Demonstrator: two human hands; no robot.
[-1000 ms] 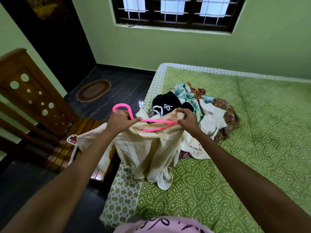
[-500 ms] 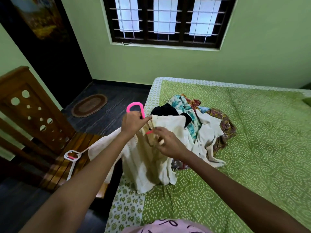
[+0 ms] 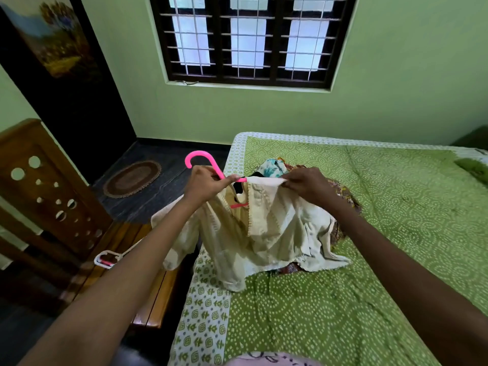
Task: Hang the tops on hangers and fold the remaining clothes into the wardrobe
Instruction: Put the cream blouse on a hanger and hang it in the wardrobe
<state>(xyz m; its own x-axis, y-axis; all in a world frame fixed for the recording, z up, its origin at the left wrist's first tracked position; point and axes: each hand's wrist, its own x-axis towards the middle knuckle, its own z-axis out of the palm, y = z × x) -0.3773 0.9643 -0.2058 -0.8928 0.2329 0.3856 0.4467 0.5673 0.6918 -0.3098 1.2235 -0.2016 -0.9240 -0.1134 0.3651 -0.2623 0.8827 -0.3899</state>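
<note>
A cream top [image 3: 266, 233] hangs over the bed's left edge, draped on a pink hanger [image 3: 203, 161] whose hook sticks up and left. My left hand [image 3: 207, 184] grips the hanger's neck together with the top's left shoulder. My right hand [image 3: 307, 184] pinches the top's right shoulder edge and holds it stretched out sideways. A short stretch of the hanger's lower bar shows through the neckline. Behind the top lies a pile of clothes [image 3: 274, 167], mostly hidden: black, teal-printed, white and brown-patterned pieces.
The bed [image 3: 396, 233] has a green patterned sheet. A wooden bench [image 3: 155, 294] stands beside it on the left, with a white hanger [image 3: 107, 260] lying on it. A carved wooden panel [image 3: 45, 186], an oval mat [image 3: 132, 178] and a dark doorway sit further left.
My right hand moved from the top's middle out to its right shoulder and spread the fabric. Both hands and the hanger rose; the camera tilted up.
</note>
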